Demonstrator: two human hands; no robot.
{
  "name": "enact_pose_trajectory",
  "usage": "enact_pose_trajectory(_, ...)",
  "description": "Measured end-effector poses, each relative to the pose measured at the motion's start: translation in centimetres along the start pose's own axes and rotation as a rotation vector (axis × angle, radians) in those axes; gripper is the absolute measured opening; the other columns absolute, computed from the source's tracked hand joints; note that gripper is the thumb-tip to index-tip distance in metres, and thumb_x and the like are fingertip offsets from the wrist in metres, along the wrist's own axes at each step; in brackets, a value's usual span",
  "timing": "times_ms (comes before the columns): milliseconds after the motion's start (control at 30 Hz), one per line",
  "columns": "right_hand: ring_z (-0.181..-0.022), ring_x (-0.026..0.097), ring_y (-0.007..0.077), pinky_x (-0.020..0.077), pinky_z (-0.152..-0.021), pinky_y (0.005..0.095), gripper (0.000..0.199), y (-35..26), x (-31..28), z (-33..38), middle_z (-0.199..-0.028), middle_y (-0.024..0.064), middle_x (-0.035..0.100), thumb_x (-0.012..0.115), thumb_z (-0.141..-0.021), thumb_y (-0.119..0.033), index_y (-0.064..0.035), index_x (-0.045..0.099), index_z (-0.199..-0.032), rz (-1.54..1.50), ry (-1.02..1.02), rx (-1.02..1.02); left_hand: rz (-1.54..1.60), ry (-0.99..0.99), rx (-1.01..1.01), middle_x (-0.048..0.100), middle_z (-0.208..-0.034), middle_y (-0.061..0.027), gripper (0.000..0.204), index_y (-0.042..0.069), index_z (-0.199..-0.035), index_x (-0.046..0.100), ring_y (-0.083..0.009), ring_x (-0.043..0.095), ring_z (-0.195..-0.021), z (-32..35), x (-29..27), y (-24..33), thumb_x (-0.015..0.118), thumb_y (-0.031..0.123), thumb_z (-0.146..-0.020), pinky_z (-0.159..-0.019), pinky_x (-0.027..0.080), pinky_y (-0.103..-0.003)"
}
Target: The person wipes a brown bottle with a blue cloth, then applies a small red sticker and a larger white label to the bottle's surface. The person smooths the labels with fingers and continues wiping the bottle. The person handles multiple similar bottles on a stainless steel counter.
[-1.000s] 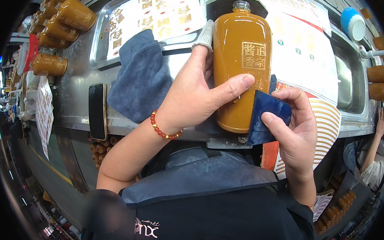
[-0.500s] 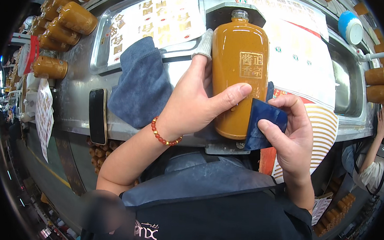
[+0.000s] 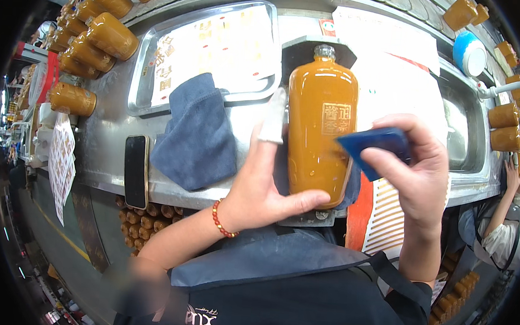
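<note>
Bright light bleaches the paper [image 3: 395, 90]; fisheye edges curve into black.

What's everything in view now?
Bottle: one, amber, centre
Scraper: one, blue, at bottle's right
Cloth: one, slate, left of bottle
Phone: one, black, left of cloth
Tray: one, silver, behind cloth
Printed sheet: one, white, in tray
Papers: several, white, right of bottle
Striped paper: one, multicoloured, lower right
Sink: one, steel, right
Faucet: one, white, at sink
Container: one, blue, white, behind sink
Other bottles: many, amber, left, right, below
Coworkers: at least one, pale sleeve, right
Left hand: one, white finger sleeve, red bracelet, by bottle
Right hand: one, bare, holding scraper
</note>
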State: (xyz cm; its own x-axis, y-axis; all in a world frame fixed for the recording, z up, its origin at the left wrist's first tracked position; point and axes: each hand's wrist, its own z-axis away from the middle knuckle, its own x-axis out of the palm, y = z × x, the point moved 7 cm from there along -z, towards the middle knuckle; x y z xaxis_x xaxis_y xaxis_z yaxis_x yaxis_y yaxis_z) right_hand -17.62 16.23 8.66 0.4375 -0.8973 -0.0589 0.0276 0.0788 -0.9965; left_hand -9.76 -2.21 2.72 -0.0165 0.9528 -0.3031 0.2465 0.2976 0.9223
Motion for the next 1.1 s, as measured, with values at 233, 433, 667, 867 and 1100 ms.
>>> enact_pose_trajectory(233, -0.085, 0.070, 0.0104, 0.0559, -0.079, 0.0261, 0.018, -4.1, -1.7, -6.4, -0.092, 0.0056, 0.075, 0.071, -0.090, -0.006, -0.0009, 0.073, -0.107, 0.396, -0.008, -0.295, -0.224, -0.067, 0.160, 0.013, -0.162, -0.0306, 0.141, -0.004, -0.160, 0.007, -0.0470, 0.018, -0.151, 0.0, 0.6, 1.5, 0.093, 0.054, -0.064, -0.122, 0.021, -0.051)
enact_pose_trajectory(433, -0.079, 0.069, 0.0118, 0.0548, -0.072, 0.0236, 0.021, -6.2, -1.8, -7.6, -0.092, 0.0064, 0.072, 0.075, -0.087, -0.004, -0.0024, 0.075, -0.107, 0.644, 0.033, -0.505, -0.210, -0.031, 0.152, 0.010, -0.164, -0.0308, 0.139, 0.005, -0.163, 0.007, -0.0485, 0.019, -0.152, 0.0, 0.7, 1.4, 0.098, 0.035, -0.061, -0.122, 0.028, -0.049)
enact_pose_trajectory(667, -0.081, 0.056, 0.0163, 0.0449, -0.076, 0.0316, 0.033, -2.4, 2.4, 3.6, -0.082, -0.0055, 0.066, 0.078, -0.069, -0.003, -0.0175, 0.080, -0.099, 0.768, -0.227, -0.811, -0.152, 0.018, 0.177, 0.018, -0.164, -0.0283, 0.130, 0.006, -0.163, 0.012, -0.0453, 0.027, -0.150, 0.0, 0.9, 0.1, 0.096, 0.032, -0.067, -0.121, 0.030, -0.047)
enact_pose_trajectory(867, -0.087, 0.056, 0.0195, 0.0437, -0.074, 0.0333, 0.035, -5.0, 0.9, 1.8, -0.092, 0.0001, 0.072, 0.079, -0.070, 0.000, -0.0132, 0.080, -0.103, 0.791, -0.093, -0.714, -0.129, 0.059, 0.190, 0.020, -0.164, -0.0266, 0.135, 0.008, -0.164, 0.009, -0.0434, 0.027, -0.150, 0.5, 1.1, -0.8, 0.097, 0.038, -0.065, -0.120, 0.030, -0.047)
enact_pose_trajectory(1100, -0.080, 0.058, 0.0192, 0.0417, -0.065, 0.0307, 0.043, -4.6, 4.8, 4.2, -0.088, 0.0007, 0.067, 0.076, -0.064, -0.006, -0.0083, 0.078, -0.107, 0.764, -0.238, -0.768, -0.112, 0.076, 0.198, 0.019, -0.165, -0.0274, 0.128, 0.007, -0.164, 0.015, -0.0436, 0.031, -0.149, 1.1, 0.5, -1.3, 0.095, 0.036, -0.068, -0.120, 0.031, -0.044)
